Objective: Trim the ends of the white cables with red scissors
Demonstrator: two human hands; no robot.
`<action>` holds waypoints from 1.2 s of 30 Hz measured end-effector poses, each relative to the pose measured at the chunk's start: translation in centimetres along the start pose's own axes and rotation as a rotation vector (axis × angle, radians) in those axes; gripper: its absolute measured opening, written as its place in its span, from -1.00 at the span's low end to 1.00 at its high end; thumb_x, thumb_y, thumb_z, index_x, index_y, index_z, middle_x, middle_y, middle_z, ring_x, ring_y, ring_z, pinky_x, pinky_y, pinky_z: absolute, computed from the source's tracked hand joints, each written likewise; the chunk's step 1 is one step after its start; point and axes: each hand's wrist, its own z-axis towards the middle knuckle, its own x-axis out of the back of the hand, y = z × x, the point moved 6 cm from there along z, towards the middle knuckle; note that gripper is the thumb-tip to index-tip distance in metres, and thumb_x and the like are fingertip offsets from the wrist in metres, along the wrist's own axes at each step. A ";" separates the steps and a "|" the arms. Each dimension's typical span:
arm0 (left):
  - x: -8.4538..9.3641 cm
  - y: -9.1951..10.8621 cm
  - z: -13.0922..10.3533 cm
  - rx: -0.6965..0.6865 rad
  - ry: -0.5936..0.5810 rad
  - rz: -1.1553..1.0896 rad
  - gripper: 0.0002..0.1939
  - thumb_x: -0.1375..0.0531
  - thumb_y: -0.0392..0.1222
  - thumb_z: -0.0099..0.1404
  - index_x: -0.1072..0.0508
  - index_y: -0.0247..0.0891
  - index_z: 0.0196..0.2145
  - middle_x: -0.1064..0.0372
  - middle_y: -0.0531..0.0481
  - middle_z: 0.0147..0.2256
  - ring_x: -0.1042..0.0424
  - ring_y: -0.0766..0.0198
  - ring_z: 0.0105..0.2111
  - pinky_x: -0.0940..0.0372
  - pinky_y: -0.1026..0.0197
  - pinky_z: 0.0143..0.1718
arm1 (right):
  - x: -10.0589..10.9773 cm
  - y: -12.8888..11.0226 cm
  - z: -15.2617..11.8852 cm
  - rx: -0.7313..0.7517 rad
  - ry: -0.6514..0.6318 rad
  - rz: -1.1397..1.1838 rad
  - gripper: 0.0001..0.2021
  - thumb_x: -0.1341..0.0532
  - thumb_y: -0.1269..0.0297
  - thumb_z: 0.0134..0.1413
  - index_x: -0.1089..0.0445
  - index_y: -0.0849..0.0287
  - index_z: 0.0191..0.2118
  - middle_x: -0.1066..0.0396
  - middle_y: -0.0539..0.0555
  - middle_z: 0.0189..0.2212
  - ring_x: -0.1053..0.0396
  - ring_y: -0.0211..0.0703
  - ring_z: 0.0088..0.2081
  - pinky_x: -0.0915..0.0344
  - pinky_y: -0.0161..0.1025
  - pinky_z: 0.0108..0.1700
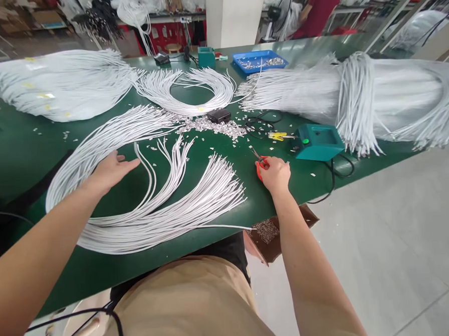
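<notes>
White cables (152,222) lie in a large curved bundle on the green table in front of me, their cut ends fanned toward the right. Inside the curve is my left hand (110,173), palm turned up and fingers apart, beside the upper strands; nothing shows in it. A few strands pass close to its fingertips. My right hand (275,174) is closed around the red handles of small scissors (261,161), whose blades point up and left over the tabletop. Small silvery scraps (222,127) lie scattered beyond the bundle.
A teal device (317,142) with a yellow-handled tool (278,136) stands right of my right hand. Further cable bundles (62,86) lie at the back left and right. A blue tray (260,61) and black box (219,116) sit farther back. Below the edge is a brown box (306,219).
</notes>
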 end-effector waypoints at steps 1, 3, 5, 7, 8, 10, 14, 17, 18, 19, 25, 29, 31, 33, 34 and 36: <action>0.0 -0.2 -0.6 0.042 0.028 0.005 -0.18 -0.12 0.17 0.29 -0.06 -0.58 0.24 -0.26 -0.60 0.14 -0.40 -0.17 0.02 -0.36 -0.18 -0.07 | 0.0 0.0 0.0 -0.001 0.001 -0.001 -0.78 -0.14 0.22 0.07 -0.23 0.14 -0.54 -0.37 0.12 -0.46 -0.24 -0.04 -0.32 -0.08 -0.12 -0.19; -0.5 0.7 -2.6 0.044 0.029 -0.065 -0.21 -0.12 0.10 0.31 -0.01 -0.39 0.33 -0.22 -0.37 0.23 -0.33 -0.05 0.14 -0.27 -0.09 0.13 | 0.0 0.1 0.0 -0.005 0.001 -0.006 -0.78 -0.14 0.21 0.07 -0.22 0.13 -0.54 -0.36 0.11 -0.47 -0.24 -0.04 -0.32 -0.09 -0.12 -0.18; -2.9 2.8 -5.3 -0.077 -0.223 -0.125 -0.36 -0.13 0.09 0.32 -0.22 -0.24 0.26 -0.36 -0.19 0.16 -0.40 0.07 0.09 -0.26 0.04 0.16 | 0.0 0.1 0.0 -0.009 0.003 -0.013 -0.78 -0.14 0.20 0.08 -0.23 0.13 -0.54 -0.35 0.11 -0.48 -0.24 -0.04 -0.33 -0.10 -0.12 -0.17; -5.7 4.9 -8.6 -0.226 -0.483 -0.036 -0.45 -0.12 0.15 0.31 -0.37 -0.13 0.17 -0.37 -0.10 0.17 -0.39 0.05 0.12 -0.27 0.06 0.17 | 0.1 0.0 -0.1 -0.012 0.007 -0.018 -0.78 -0.13 0.20 0.08 -0.23 0.13 -0.53 -0.35 0.11 -0.48 -0.25 -0.04 -0.33 -0.10 -0.12 -0.17; -6.7 5.7 -10.0 -0.321 -0.526 0.042 -0.39 -0.16 0.16 0.27 -0.35 -0.10 0.20 -0.31 -0.10 0.22 -0.33 0.01 0.18 -0.22 0.03 0.21 | 0.1 0.0 -0.1 -0.011 0.010 -0.019 -0.77 -0.13 0.19 0.08 -0.22 0.13 -0.53 -0.35 0.11 -0.48 -0.25 -0.04 -0.33 -0.10 -0.12 -0.17; -7.7 6.6 -11.8 -0.431 -0.469 0.176 -0.28 -0.22 0.10 0.22 -0.25 -0.15 0.28 -0.20 -0.16 0.29 -0.22 -0.08 0.25 -0.13 -0.06 0.27 | 0.2 0.0 -0.1 -0.007 0.016 -0.018 -0.77 -0.13 0.19 0.08 -0.21 0.13 -0.54 -0.36 0.11 -0.47 -0.26 -0.04 -0.33 -0.10 -0.12 -0.18; -7.9 6.8 -11.7 -0.448 -0.525 0.233 -0.21 -0.23 0.13 0.20 -0.20 -0.19 0.31 -0.16 -0.15 0.31 -0.21 -0.06 0.26 -0.15 0.00 0.26 | 0.3 -0.1 -0.1 0.003 0.026 -0.010 -0.76 -0.13 0.18 0.07 -0.19 0.13 -0.55 -0.37 0.13 -0.47 -0.26 -0.03 -0.32 -0.09 -0.12 -0.19; -6.3 7.8 -7.8 -0.430 -0.393 0.187 -0.43 -0.04 0.16 0.34 -0.38 -0.14 0.19 -0.30 -0.09 0.23 -0.33 0.01 0.17 -0.24 0.08 0.16 | 0.2 0.0 -0.1 0.004 0.030 -0.007 -0.76 -0.12 0.18 0.07 -0.21 0.13 -0.55 -0.37 0.14 -0.47 -0.26 -0.02 -0.32 -0.09 -0.12 -0.20; -6.0 8.4 -6.2 -0.448 -0.342 0.192 -0.48 -0.01 0.11 0.37 -0.44 -0.17 0.14 -0.34 -0.10 0.19 -0.38 0.02 0.11 -0.27 0.09 0.10 | 0.2 0.0 -0.1 0.005 0.030 -0.006 -0.76 -0.12 0.18 0.07 -0.21 0.13 -0.55 -0.36 0.13 -0.47 -0.26 -0.02 -0.32 -0.09 -0.12 -0.20; -6.1 8.9 -4.4 -0.452 -0.296 0.207 -0.53 0.01 0.06 0.38 -0.50 -0.18 0.05 -0.41 -0.09 0.13 -0.44 0.05 0.01 -0.31 0.10 0.03 | 0.2 0.0 -0.1 0.006 0.030 -0.004 -0.76 -0.12 0.18 0.07 -0.20 0.12 -0.55 -0.36 0.13 -0.48 -0.26 -0.02 -0.32 -0.08 -0.12 -0.21; -9.2 10.8 5.0 -0.330 -0.155 0.399 -0.68 -0.06 -0.07 0.30 -0.63 -0.12 -0.26 -0.52 -0.05 -0.14 -0.49 0.07 -0.14 -0.31 0.17 -0.16 | 0.5 -0.1 -0.2 -0.006 0.022 -0.003 -0.71 -0.14 0.19 0.04 -0.07 0.11 -0.59 -0.32 0.10 -0.51 -0.25 -0.06 -0.36 -0.04 -0.15 -0.26; -10.3 10.7 7.7 -0.248 -0.125 0.469 -0.68 -0.15 0.01 0.24 -0.61 -0.16 -0.20 -0.49 -0.15 -0.12 -0.48 -0.05 -0.13 -0.32 0.09 -0.16 | 0.6 -0.1 -0.2 0.004 0.024 0.019 -0.69 -0.14 0.19 0.04 -0.03 0.11 -0.59 -0.29 0.07 -0.54 -0.22 -0.10 -0.39 -0.01 -0.16 -0.28; -10.4 10.4 8.2 -0.228 -0.122 0.491 -0.67 -0.15 0.02 0.24 -0.60 -0.14 -0.18 -0.50 -0.13 -0.11 -0.48 -0.04 -0.13 -0.33 0.09 -0.16 | 0.6 0.0 -0.2 0.003 0.030 0.034 -0.70 -0.14 0.19 0.04 -0.04 0.11 -0.59 -0.28 0.07 -0.54 -0.22 -0.10 -0.40 -0.02 -0.16 -0.28; -10.2 10.0 8.7 -0.220 -0.119 0.504 -0.72 -0.14 -0.03 0.24 -0.61 -0.12 -0.22 -0.50 -0.09 -0.12 -0.48 -0.02 -0.12 -0.33 0.11 -0.14 | 0.6 0.1 -0.2 0.000 0.032 0.048 -0.70 -0.14 0.19 0.04 -0.04 0.10 -0.59 -0.28 0.07 -0.55 -0.21 -0.10 -0.40 -0.03 -0.16 -0.27; -10.0 9.7 9.0 -0.217 -0.117 0.508 -0.74 -0.15 -0.07 0.23 -0.61 -0.12 -0.25 -0.51 -0.08 -0.13 -0.48 -0.01 -0.12 -0.33 0.12 -0.13 | 0.5 0.2 -0.2 0.000 0.032 0.052 -0.70 -0.14 0.19 0.04 -0.04 0.10 -0.59 -0.27 0.07 -0.55 -0.20 -0.10 -0.41 -0.03 -0.16 -0.27; -9.3 9.3 9.4 -0.204 -0.104 0.513 -0.76 -0.15 -0.14 0.21 -0.60 -0.14 -0.25 -0.50 -0.10 -0.12 -0.48 -0.03 -0.12 -0.33 0.09 -0.13 | 0.5 0.2 -0.3 -0.004 0.033 0.053 -0.68 -0.15 0.19 0.04 -0.02 0.10 -0.60 -0.26 0.06 -0.56 -0.19 -0.11 -0.41 -0.03 -0.16 -0.28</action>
